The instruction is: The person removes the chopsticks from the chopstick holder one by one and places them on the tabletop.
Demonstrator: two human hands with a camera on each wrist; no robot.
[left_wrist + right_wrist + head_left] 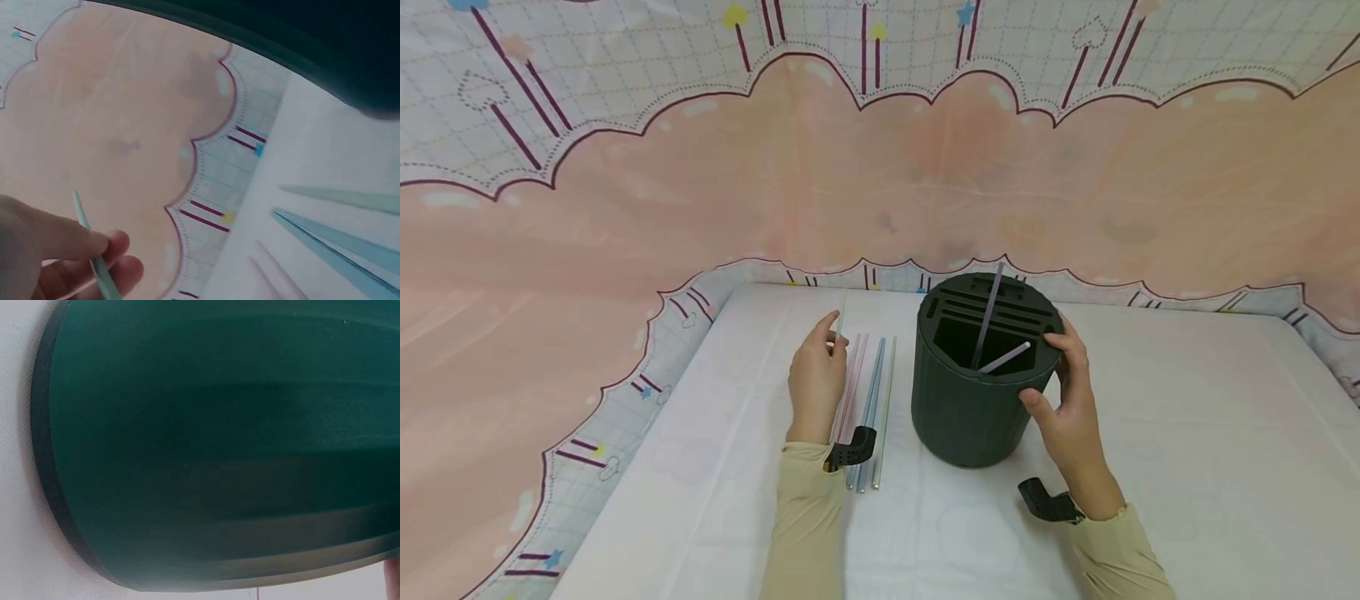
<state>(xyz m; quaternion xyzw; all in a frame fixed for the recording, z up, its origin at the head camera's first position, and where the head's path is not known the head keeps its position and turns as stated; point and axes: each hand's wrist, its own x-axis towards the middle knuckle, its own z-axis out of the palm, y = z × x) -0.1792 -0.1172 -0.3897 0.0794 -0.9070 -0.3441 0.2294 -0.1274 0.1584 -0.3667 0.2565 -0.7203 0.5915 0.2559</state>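
My left hand (817,379) pinches a pale green chopstick (103,278) between thumb and fingers, its thin tip pointing up and away. Beside that hand, pink chopsticks (853,375), blue chopsticks (874,387) and another green chopstick (886,408) lie side by side on the white table. To their right stands a dark green round utensil holder (966,417) with a slotted top. Two greyish-purple chopsticks (989,312) lean inside its large opening. My right hand (1071,417) grips the holder's right side near the rim, thumb in front and fingers behind.
The white table (1210,433) extends on both sides of the holder. A peach and white patterned cloth (880,192) hangs behind the table and along its left edge. Each wrist wears a black camera mount (852,450).
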